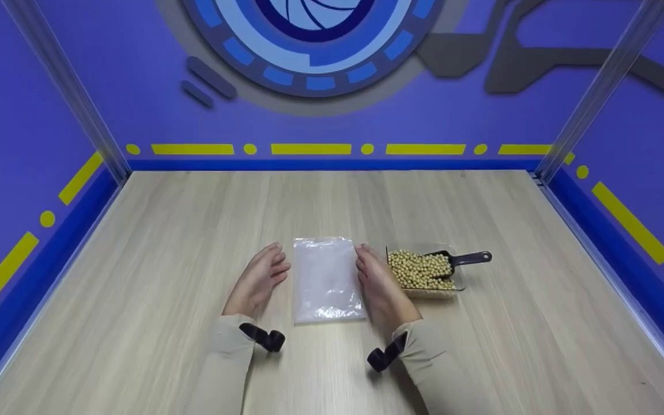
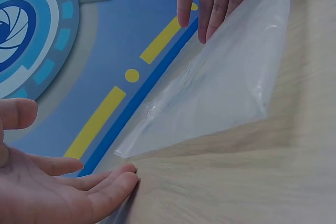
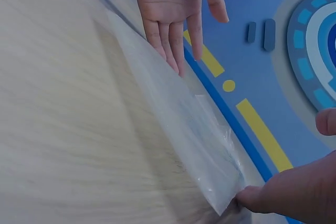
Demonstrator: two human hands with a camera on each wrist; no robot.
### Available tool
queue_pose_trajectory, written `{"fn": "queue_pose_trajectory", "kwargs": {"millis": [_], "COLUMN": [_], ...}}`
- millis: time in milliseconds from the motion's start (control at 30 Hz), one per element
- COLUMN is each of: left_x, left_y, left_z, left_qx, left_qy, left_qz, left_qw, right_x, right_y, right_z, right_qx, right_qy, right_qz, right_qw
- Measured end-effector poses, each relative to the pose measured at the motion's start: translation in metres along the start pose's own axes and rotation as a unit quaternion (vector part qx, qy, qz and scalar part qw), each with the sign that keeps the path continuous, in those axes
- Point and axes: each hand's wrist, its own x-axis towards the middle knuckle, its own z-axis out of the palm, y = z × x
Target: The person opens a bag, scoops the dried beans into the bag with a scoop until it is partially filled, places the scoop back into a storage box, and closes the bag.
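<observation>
A clear plastic bag lies on the wooden table between my two hands, its surface glossy and wrinkled. My left hand stands on edge at the bag's left side, fingers extended and a small gap between them and the plastic. At the other side, my right hand has its fingertips right at the bag's right edge, palm facing inward. In the right wrist view the bag rises at a slant, with a right fingertip against its lower corner. Neither hand grips anything.
Just right of my right hand, a clear box holds round, pale yellow beans. A black scoop is stuck in them, its handle pointing right past the rim. Blue panels wall the table at the back and sides.
</observation>
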Motion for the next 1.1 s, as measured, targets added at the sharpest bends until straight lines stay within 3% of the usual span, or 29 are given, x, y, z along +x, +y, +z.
{"fn": "queue_pose_trajectory", "kwargs": {"millis": [300, 533, 800, 1100], "left_x": [0.006, 0.008, 0.010, 0.011], "left_y": [-0.003, -0.005, -0.008, -0.011], "left_z": [0.004, 0.006, 0.008, 0.010], "left_qx": [-0.027, -0.013, 0.007, 0.032], "left_qy": [0.015, 0.019, 0.014, 0.013], "left_qz": [-0.008, -0.005, 0.024, 0.053], "left_qw": [0.9995, 0.9997, 0.9996, 0.9980], "right_x": [0.004, 0.007, 0.008, 0.009], "right_y": [0.010, 0.018, 0.025, 0.028], "right_z": [0.003, 0.006, 0.008, 0.007], "right_qx": [-0.007, -0.024, -0.040, -0.019], "right_qy": [0.002, 0.005, 0.006, 0.016], "right_qz": [-0.008, -0.012, -0.070, -0.084], "right_qw": [1.000, 1.000, 0.997, 0.996]}}
